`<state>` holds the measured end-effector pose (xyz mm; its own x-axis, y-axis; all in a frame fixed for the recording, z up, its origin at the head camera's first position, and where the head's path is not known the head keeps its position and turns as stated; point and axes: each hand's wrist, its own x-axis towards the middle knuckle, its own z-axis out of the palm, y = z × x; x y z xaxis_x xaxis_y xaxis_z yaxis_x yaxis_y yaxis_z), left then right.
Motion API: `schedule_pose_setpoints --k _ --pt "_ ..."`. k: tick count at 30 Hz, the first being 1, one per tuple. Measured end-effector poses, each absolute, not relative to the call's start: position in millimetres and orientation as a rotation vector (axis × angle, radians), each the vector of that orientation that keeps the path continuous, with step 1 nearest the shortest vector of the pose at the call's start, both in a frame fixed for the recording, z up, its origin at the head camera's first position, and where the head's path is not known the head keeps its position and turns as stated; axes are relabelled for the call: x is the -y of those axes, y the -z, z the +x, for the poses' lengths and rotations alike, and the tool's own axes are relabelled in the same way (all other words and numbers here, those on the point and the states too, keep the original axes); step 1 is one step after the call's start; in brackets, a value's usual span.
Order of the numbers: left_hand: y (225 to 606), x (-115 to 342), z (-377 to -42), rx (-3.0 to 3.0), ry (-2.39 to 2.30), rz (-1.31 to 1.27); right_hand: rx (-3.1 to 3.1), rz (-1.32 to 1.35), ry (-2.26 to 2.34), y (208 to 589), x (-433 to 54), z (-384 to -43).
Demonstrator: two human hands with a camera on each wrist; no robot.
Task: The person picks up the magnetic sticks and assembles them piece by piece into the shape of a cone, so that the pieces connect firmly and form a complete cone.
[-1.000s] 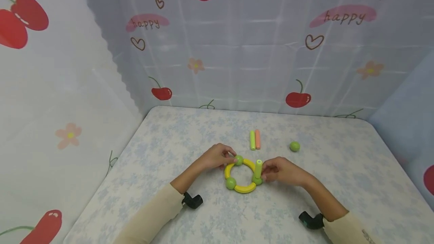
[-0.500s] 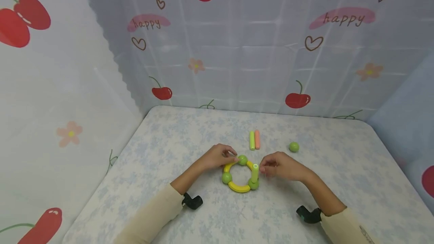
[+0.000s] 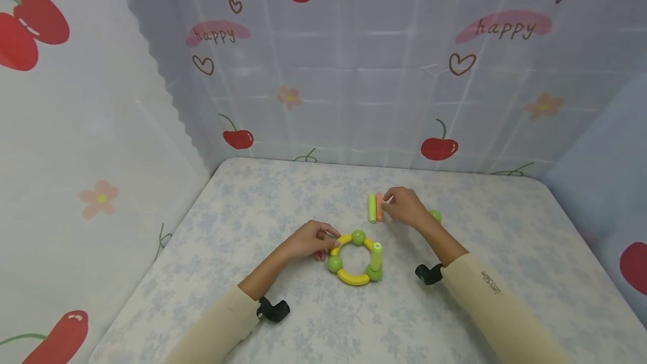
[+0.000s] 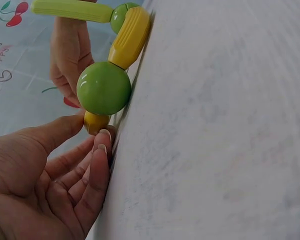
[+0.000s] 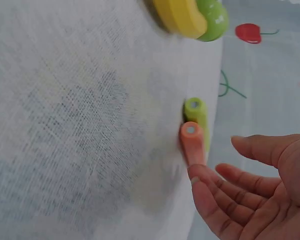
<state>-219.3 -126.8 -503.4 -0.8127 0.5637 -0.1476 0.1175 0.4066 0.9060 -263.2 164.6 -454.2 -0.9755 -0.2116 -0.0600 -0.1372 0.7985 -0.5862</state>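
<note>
A ring of yellow curved rods and green balls lies on the table, its front yellow curved rod (image 3: 352, 278) facing me. My left hand (image 3: 310, 240) pinches the ring's left yellow curved rod (image 4: 96, 123) between thumb and fingers, just beside a green ball (image 4: 104, 88). From the ring's right-hand ball, a light green stick (image 3: 376, 254) stands up. At the back, my right hand (image 3: 404, 205) reaches to an orange stick (image 5: 192, 145), fingertips right at its side and thumb spread away. A second light green stick (image 3: 372, 208) lies alongside the orange one.
A loose green ball (image 3: 436, 215) sits behind the right forearm, partly hidden by it. The patterned table (image 3: 283, 195) ends at a back edge against a hanging cherry-print curtain (image 3: 333, 89). Dark wrist cameras hang below both sleeves.
My right hand has left the side of the ring and moved back to the orange stick. The ring has turned slightly and shifted left. My left hand has slid down along the ring's left side.
</note>
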Motion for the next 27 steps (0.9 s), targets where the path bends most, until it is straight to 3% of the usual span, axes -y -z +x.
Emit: schedule_pose_setpoints --k 12,27 --pt "511 127 -219 -2.209 -1.474 0.528 -2.821 -0.004 0.698 462 -152 -285" --pt "513 126 -218 -2.225 -1.485 0.518 -2.708 -0.014 0.707 460 -155 -287"
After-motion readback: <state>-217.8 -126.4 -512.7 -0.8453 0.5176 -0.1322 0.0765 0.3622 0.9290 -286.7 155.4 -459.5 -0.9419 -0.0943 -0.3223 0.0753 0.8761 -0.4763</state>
